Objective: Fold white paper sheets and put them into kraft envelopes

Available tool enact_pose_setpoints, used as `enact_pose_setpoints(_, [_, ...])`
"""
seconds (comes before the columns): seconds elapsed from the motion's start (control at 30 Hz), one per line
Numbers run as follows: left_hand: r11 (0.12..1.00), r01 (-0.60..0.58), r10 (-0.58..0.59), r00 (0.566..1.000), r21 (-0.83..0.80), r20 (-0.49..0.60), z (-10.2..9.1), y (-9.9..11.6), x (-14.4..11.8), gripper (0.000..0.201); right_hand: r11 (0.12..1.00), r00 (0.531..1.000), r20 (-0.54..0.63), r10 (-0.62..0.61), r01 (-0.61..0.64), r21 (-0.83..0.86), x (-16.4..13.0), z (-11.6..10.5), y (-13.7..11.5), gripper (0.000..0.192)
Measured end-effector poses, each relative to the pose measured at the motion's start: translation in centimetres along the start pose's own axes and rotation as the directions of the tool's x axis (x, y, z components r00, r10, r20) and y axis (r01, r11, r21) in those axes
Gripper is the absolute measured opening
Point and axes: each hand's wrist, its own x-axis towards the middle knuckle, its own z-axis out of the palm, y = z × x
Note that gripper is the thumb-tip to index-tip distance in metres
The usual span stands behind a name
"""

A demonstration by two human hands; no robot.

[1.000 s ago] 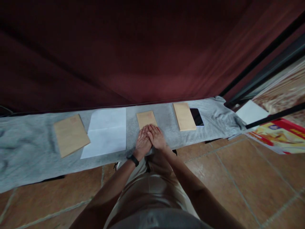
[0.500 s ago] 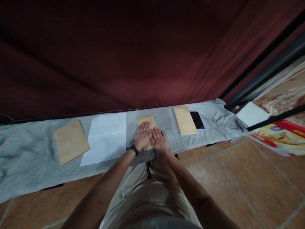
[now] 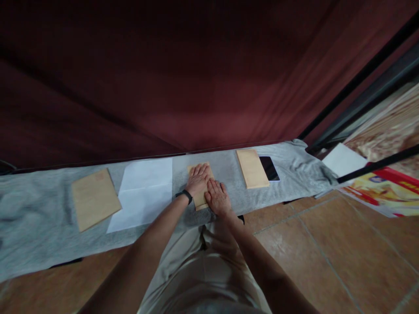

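1. Both hands are lying flat, palms down and fingers spread, on the small tan envelope (image 3: 199, 185): the left hand (image 3: 197, 179) is covering its far part, and the right hand (image 3: 217, 198) is pressing along its near right edge, just beside the left. Neither hand is gripping anything.
2. That envelope is resting on the grey cloth (image 3: 39, 226), near the cloth's front edge, between the white sheet (image 3: 142, 192) on the left and a second tan envelope (image 3: 252, 168) well apart on the right.
3. Pressing well here is, I judge, a matter of keeping the palms flat and the weight even, so that the paper is lying smooth and not creasing under the fingertips.
4. One hand should be anchoring while the other is sliding outward; otherwise the envelope is likely to be skating on the soft cloth or bunching it.
5. Whether a flap is open or closed under the hands cannot be told, since they are hiding most of the envelope.
6. A dark phone (image 3: 269, 168) is lying touching the right-hand envelope, and a larger tan envelope (image 3: 94, 198) is sitting beyond the white sheet; both are clear of the hands.
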Motion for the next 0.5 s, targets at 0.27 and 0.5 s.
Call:
enact_pose_setpoints(0.27, [0.999,0.032,-0.032,0.999,-0.024,0.009,0.3,0.8,-7.8,0.059,0.999,1.0,-0.005,0.012,-0.012,-0.03,-0.1,0.6,0.2,0.053])
enact_pose_setpoints(0.5, [0.963,0.143,-0.192,0.957,-0.227,-0.215,1.1,2.9,-14.4,0.061,1.0,1.0,0.007,0.016,-0.016,-0.012,-0.1,0.4,0.2,0.055])
